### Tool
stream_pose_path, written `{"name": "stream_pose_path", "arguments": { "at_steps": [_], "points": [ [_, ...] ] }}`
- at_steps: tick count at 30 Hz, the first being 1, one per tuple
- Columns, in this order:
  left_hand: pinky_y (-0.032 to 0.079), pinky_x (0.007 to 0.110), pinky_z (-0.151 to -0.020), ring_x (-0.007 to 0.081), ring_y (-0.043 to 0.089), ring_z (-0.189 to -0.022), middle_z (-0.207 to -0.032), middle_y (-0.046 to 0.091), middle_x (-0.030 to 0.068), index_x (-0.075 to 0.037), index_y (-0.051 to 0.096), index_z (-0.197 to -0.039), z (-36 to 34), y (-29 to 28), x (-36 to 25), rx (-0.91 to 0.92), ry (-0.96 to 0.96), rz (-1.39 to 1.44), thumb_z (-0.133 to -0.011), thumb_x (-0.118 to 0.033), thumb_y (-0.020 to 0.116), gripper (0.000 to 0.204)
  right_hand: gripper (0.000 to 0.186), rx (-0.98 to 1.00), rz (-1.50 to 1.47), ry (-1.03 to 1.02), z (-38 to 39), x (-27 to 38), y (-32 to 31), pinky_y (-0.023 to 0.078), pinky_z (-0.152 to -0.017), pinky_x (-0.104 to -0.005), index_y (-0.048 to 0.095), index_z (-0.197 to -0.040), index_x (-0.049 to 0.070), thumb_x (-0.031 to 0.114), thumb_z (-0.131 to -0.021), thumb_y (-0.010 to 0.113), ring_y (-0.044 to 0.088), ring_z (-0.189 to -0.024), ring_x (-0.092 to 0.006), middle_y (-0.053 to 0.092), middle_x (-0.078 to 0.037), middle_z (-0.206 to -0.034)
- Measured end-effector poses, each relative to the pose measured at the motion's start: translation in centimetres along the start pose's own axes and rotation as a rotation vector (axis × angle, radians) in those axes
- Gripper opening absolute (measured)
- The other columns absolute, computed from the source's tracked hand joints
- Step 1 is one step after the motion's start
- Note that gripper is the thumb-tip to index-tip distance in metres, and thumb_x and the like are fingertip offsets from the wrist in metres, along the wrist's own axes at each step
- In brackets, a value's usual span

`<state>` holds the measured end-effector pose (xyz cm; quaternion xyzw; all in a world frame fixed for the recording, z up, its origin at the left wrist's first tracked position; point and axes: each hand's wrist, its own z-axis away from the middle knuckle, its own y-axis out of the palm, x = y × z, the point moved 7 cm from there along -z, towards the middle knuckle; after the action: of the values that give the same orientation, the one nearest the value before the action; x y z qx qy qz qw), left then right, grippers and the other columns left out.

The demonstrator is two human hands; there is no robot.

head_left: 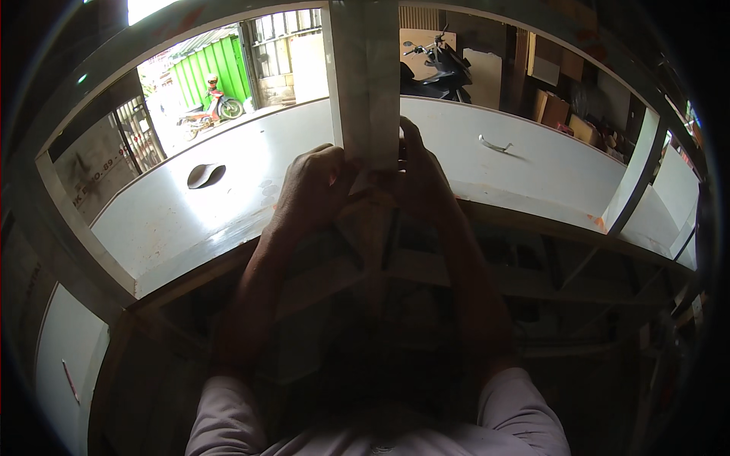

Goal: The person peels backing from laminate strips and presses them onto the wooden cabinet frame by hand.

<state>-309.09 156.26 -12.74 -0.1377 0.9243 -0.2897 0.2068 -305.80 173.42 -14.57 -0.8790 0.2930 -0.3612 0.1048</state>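
A pale upright post (369, 83) rises in front of me, its lower end between my two hands. My left hand (313, 182) is closed in a fist against the post's left side; shadow hides what its fingers hold, if anything. Around the right edge of the post curl the fingers of my right hand (423, 173), with the thumb across the near side. On the white ledge (152, 216) to the left lies a curled dark sheet (205, 175). A small bent, light-coloured strip (494, 143) rests on the ledge to the right.
Frame uprights stand at the left (84, 235) and right (633, 175). Dark crossbars run below my arms. A thin reddish stick (70, 381) lies on the lower left panel. Beyond the frame are a red motorbike (211, 112), a dark motorbike (439, 72) and a green corrugated wall (205, 72).
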Motion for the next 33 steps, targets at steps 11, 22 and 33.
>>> {"name": "stream_pose_path", "arguments": {
  "at_steps": [11, 22, 33],
  "points": [
    [0.046, 0.043, -0.061, 0.031, 0.061, -0.066, -0.074, 0.059, 0.0151, 0.001, 0.058, -0.073, 0.8, 0.6, 0.2, -0.015, 0.022, 0.081, -0.094, -0.02, 0.07, 0.032, 0.094, 0.021, 0.215, 0.004, 0.2, 0.8, 0.2, 0.056, -0.095, -0.0445, 0.029, -0.151, 0.007, 0.016, -0.077, 0.086, 0.069, -0.114, -0.0342, 0.067, -0.02, -0.124],
    [0.05, 0.038, -0.062, 0.025, 0.063, -0.066, -0.074, 0.061, 0.0113, 0.0, 0.065, -0.074, 0.8, 1.2, 0.8, 0.022, -0.01, 0.008, -0.084, -0.016, 0.081, 0.025, 0.1, -0.03, 0.248, 0.055, 0.3, 0.2, 0.3, 0.055, -0.094, -0.0442, 0.03, -0.15, 0.004, 0.023, -0.072, 0.09, 0.069, -0.112, -0.0338, 0.067, -0.018, -0.124],
    [0.046, 0.033, -0.059, 0.0157, 0.057, -0.059, -0.066, 0.058, 0.0075, -0.002, 0.059, -0.072, 0.1, 0.3, 0.3, -0.161, -0.008, 0.049, -0.088, -0.016, 0.078, 0.029, 0.062, -0.23, -0.001, 0.151, -2.8, 1.3, -1.3, 0.055, -0.091, -0.0431, 0.06, -0.12, -0.003, 0.045, -0.087, 0.078, 0.073, -0.099, -0.0338, 0.074, -0.018, -0.108]
  ]
}}
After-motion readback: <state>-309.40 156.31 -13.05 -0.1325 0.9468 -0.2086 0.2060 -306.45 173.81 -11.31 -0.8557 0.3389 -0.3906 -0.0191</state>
